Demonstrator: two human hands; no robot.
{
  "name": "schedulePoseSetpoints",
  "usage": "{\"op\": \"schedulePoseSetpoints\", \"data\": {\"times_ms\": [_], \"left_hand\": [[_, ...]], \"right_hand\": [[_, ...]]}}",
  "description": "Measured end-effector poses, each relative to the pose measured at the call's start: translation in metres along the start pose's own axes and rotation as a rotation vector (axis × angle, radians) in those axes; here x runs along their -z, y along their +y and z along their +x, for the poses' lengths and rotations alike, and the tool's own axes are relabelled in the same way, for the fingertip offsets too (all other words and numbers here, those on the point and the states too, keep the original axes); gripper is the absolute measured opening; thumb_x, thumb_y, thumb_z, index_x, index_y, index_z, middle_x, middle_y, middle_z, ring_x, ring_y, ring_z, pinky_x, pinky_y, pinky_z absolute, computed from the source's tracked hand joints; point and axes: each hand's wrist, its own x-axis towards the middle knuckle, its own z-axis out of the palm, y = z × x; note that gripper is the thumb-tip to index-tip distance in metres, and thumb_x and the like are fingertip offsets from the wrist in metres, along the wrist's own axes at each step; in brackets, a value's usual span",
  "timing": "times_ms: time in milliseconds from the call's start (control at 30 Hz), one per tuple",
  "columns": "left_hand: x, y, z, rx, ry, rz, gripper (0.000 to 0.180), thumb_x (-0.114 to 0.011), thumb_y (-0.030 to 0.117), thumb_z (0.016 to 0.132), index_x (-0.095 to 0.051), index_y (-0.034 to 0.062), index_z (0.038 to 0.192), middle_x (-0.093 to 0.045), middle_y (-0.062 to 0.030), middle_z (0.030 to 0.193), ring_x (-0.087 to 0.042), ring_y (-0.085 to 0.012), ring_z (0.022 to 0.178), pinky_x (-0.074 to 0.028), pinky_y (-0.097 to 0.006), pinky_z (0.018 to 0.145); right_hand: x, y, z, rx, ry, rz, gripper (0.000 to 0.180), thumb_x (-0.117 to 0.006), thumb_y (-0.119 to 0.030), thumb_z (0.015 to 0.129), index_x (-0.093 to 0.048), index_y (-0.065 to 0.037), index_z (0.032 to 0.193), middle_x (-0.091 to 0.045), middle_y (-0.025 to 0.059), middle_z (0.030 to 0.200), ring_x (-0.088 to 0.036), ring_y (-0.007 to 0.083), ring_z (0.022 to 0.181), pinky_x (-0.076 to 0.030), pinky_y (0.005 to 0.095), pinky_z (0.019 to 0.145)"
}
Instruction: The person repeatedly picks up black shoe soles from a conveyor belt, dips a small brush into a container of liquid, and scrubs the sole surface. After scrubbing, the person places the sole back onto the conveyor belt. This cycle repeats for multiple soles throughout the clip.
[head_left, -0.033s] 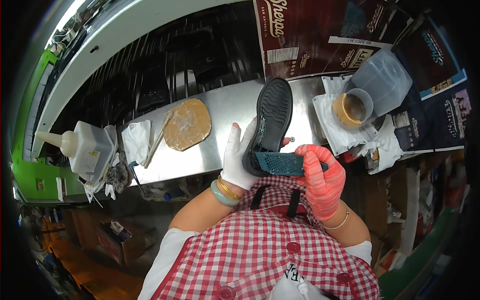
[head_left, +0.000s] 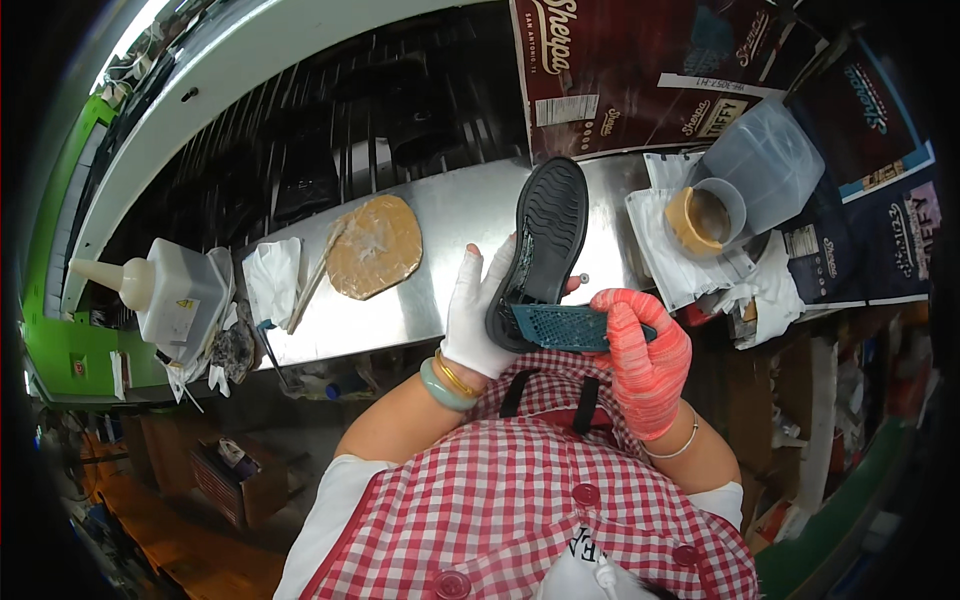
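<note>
Black sole [head_left: 556,220], top nudged slightly rightward, stays gripped by left fingers [head_left: 500,264]; right fingers [head_left: 626,332] clasp teal piece [head_left: 560,328].

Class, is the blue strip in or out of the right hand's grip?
In: the red-gloved right hand holds the blue strip by one end; the other overlaps the black sole.

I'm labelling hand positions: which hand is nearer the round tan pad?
Left. The left hand grips the black sole, right of the tan pad; the right hand, holding the teal piece, is farther right.
</note>
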Motion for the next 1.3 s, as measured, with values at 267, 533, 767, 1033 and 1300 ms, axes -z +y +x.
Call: {"op": "schedulePoseSetpoints", "data": {"times_ms": [267,533,767,1033,1300], "left_hand": [[-0.011,0.006,-0.004,0.169,0.053,-0.002,0.078,-0.018,0.065,0.090,-0.023,0.0056,0.142,-0.039,-0.0189,0.136,-0.043,-0.0334,0.123,-0.035,-0.044,0.104],[-0.020,0.011,-0.010,0.327,0.078,0.275,0.084,-0.018,0.066,0.090,-0.025,0.0000,0.141,-0.037,-0.0164,0.140,-0.037,-0.0228,0.129,-0.026,-0.037,0.109],[-0.018,0.016,-0.009,0.504,0.038,0.398,0.090,-0.019,0.072,0.086,-0.029,0.0001,0.139,-0.043,-0.0181,0.134,-0.052,-0.0277,0.114,-0.045,-0.039,0.093],[-0.015,0.021,-0.011,0.689,0.008,0.442,0.091,-0.018,0.075,0.083,-0.036,0.0031,0.135,-0.059,-0.0201,0.112,-0.066,-0.0302,0.080,-0.055,-0.035,0.065],[-0.002,0.023,-0.008,0.756,-0.050,0.447,0.090,-0.023,0.075,0.083,-0.045,0.0001,0.126,-0.063,-0.0212,0.099,-0.067,-0.0320,0.069,-0.057,-0.033,0.053]], "right_hand": [[0.012,-0.009,0.007,0.126,-0.170,-0.089,0.015,-0.055,-0.008,0.089,-0.062,0.003,0.097,-0.064,0.0068,0.079,-0.053,0.0087,0.061,-0.046,0.0225,0.058],[0.020,-0.030,0.014,0.129,-0.347,-0.224,0.016,-0.055,-0.009,0.089,-0.062,0.001,0.099,-0.065,0.0082,0.088,-0.061,0.0102,0.074,-0.051,0.0232,0.063],[0.014,-0.055,0.023,-0.211,-0.425,-0.080,0.018,-0.055,-0.015,0.089,-0.063,-0.001,0.097,-0.063,0.0033,0.089,-0.057,0.0087,0.067,-0.049,0.0203,0.060],[0.005,-0.060,0.031,-0.312,-0.486,-0.104,0.022,-0.055,-0.021,0.090,-0.063,-0.001,0.095,-0.062,0.0015,0.080,-0.048,0.0058,0.054,-0.041,0.0193,0.052],[-0.008,-0.067,0.039,-0.315,-0.626,-0.176,0.026,-0.055,-0.025,0.090,-0.062,-0.001,0.096,-0.061,0.0036,0.078,-0.050,0.0074,0.055,-0.042,0.0201,0.052]]}}
